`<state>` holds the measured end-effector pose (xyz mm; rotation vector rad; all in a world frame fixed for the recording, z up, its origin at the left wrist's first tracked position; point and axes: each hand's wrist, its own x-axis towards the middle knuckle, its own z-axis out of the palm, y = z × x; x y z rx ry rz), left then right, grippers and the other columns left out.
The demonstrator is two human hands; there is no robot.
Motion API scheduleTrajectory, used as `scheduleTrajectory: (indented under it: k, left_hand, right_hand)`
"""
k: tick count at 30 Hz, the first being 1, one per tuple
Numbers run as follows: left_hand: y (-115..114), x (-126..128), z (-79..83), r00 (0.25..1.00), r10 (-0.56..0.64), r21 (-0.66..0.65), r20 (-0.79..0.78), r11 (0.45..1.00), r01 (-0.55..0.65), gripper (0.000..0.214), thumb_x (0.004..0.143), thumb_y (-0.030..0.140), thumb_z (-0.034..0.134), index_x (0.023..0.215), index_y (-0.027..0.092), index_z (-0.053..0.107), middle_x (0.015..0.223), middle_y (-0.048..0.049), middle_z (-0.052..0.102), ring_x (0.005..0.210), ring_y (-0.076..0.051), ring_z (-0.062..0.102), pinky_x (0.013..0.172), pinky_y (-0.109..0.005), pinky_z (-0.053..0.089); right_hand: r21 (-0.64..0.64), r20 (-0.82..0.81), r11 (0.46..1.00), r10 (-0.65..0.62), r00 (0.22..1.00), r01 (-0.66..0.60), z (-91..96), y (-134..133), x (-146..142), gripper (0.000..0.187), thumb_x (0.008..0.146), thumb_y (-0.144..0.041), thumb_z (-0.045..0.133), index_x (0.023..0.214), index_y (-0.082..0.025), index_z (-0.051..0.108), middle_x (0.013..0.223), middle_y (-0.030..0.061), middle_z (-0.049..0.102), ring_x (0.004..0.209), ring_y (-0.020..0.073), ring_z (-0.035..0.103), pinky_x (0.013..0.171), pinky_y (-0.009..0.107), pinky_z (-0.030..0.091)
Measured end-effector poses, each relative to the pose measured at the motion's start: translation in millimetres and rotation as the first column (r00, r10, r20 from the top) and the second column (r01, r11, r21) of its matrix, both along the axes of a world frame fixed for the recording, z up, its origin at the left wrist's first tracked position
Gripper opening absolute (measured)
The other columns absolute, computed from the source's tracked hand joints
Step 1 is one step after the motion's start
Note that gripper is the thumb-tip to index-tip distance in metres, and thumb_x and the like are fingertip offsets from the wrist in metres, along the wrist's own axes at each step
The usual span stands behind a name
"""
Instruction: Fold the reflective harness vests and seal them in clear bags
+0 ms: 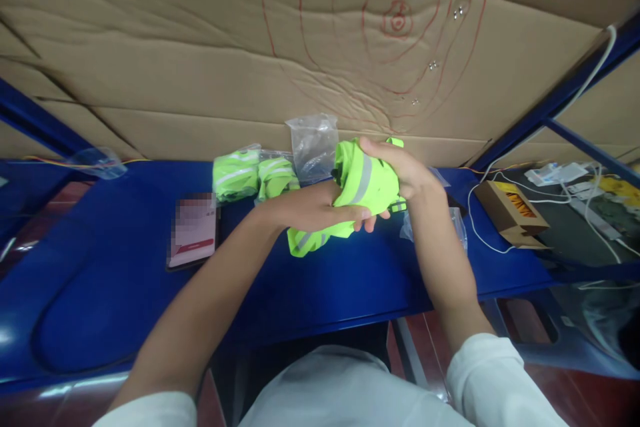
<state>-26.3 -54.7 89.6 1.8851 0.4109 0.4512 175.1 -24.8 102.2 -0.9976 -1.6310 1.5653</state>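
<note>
Left hand (313,208) curled shut under the vest (363,187), gripping its lower fold. Right hand (403,170) closed over the top right. Vest bunched between both, just above the counter (125,260), mid-scene. Bagged vests (253,173) just beyond, left.

No legible text, red scribbled rings (399,17) on cardboard (150,47), card (193,230) lettering blurred

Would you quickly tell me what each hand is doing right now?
Left hand: closed from below on the folded hi-vis vest, holding it.
Right hand: closed over the top of the same vest.
</note>
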Motion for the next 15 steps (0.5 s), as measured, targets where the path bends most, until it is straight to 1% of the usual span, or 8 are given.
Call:
scheduleTrajectory:
  k: [2,4,6,7,9,11,13,15]
  left_hand:
    - [1,-2,0.7,0.999,0.014,-0.009,0.051,1.0,-0.013,0.033,0.103,0.044,0.061,0.103,0.014,0.075,0.101,-0.0104,0.077,0.092,-0.018,0.071,0.087,-0.028,0.056]
    - [4,-3,-0.6,0.994,0.037,-0.035,0.103,0.999,-0.033,0.033,0.101,0.045,0.065,0.104,0.013,0.075,0.099,-0.0113,0.077,0.091,-0.019,0.072,0.086,-0.029,0.058]
    - [7,-4,-2.5,0.985,0.084,-0.067,0.15,0.995,-0.075,0.033,0.099,0.043,0.068,0.11,0.013,0.074,0.099,-0.0111,0.077,0.087,-0.019,0.073,0.085,-0.03,0.059]
    - [8,-5,-3.2,0.979,0.11,-0.08,0.17,0.992,-0.097,0.032,0.099,0.042,0.069,0.111,0.013,0.074,0.098,-0.011,0.077,0.087,-0.019,0.073,0.085,-0.03,0.059]
    - [9,-6,-3.6,0.972,0.148,-0.089,0.185,0.987,-0.134,0.03,0.098,0.04,0.071,0.108,0.012,0.075,0.097,-0.0115,0.077,0.091,-0.02,0.074,0.088,-0.031,0.059]
    - [9,-8,-2.5,0.972,0.154,-0.081,0.176,0.987,-0.141,0.028,0.097,0.04,0.072,0.102,0.012,0.076,0.098,-0.0126,0.078,0.096,-0.022,0.074,0.091,-0.033,0.059]
    - [8,-9,-0.6,0.979,0.138,-0.069,0.15,0.989,-0.129,0.028,0.097,0.04,0.073,0.1,0.013,0.077,0.1,-0.0137,0.079,0.099,-0.024,0.075,0.094,-0.035,0.059]
    - [8,-11,1.4,0.987,0.112,-0.066,0.114,0.992,-0.105,0.03,0.096,0.042,0.073,0.102,0.013,0.077,0.101,-0.0137,0.079,0.099,-0.024,0.075,0.095,-0.035,0.059]
  right_hand:
    - [0.106,-0.064,0.988,-0.102,0.993,0.109,-5.9,5,-8,0.045,0.081,-0.064,0.082,0.092,-0.021,0.074,0.077,0.0015,0.074,0.058,0.0143,0.066,0.045,0.024,0.054]
    - [0.291,-0.139,0.923,-0.22,0.966,0.252,-5.8,3,-12,0.036,0.081,-0.056,0.085,0.09,-0.023,0.074,0.082,-0.0012,0.073,0.061,0.0103,0.064,0.049,0.021,0.051]
    - [0.436,-0.116,0.857,-0.248,0.962,0.273,-0.8,-3,-10,0.036,0.089,-0.06,0.077,0.096,-0.025,0.075,0.088,-0.0006,0.073,0.063,0.0103,0.065,0.051,0.022,0.05]
    - [0.473,-0.069,0.849,-0.232,0.97,0.236,2.4,-7,-8,0.039,0.093,-0.064,0.07,0.104,-0.026,0.076,0.093,0.0004,0.074,0.063,0.0109,0.065,0.05,0.023,0.05]
    - [0.485,0.008,0.859,-0.19,0.982,0.162,7.7,-14,-3,0.049,0.097,-0.069,0.06,0.125,-0.03,0.072,0.108,0.0021,0.075,0.064,0.0116,0.066,0.05,0.025,0.051]
    - [0.447,0.007,0.88,-0.181,0.983,0.159,10.1,-16,2,0.056,0.095,-0.07,0.062,0.134,-0.031,0.068,0.116,0.0036,0.075,0.067,0.0122,0.067,0.053,0.025,0.053]
    - [0.349,0.006,0.929,-0.131,0.991,0.121,9.9,-14,5,0.058,0.092,-0.071,0.067,0.129,-0.026,0.07,0.107,0.0044,0.076,0.066,0.0131,0.066,0.056,0.027,0.056]
    - [0.238,0.015,0.971,-0.032,0.999,0.028,9.2,-11,7,0.058,0.089,-0.07,0.071,0.122,-0.023,0.072,0.092,0.0031,0.076,0.06,0.0136,0.064,0.053,0.028,0.055]
